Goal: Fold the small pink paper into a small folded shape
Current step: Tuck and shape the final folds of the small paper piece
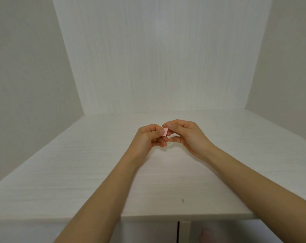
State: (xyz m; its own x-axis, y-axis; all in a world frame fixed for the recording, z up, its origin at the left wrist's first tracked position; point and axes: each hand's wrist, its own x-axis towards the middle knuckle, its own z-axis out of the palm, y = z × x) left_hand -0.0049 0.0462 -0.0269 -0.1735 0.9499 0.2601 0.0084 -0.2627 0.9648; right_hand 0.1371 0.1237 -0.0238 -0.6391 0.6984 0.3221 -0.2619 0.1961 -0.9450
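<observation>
A tiny piece of pink paper (165, 132) is held between both hands above the middle of the white table (78, 163). My left hand (148, 137) pinches its left side with thumb and curled fingers. My right hand (183, 134) pinches its right and upper edge with thumb and forefinger. Most of the paper is hidden by the fingertips; only a small folded strip shows.
White walls close in the table at the back (157, 67), left (26, 76) and right (288, 67). A small dark mark (183, 200) lies on the tabletop near its front edge (183, 216). A foot shows on the floor below (205, 233).
</observation>
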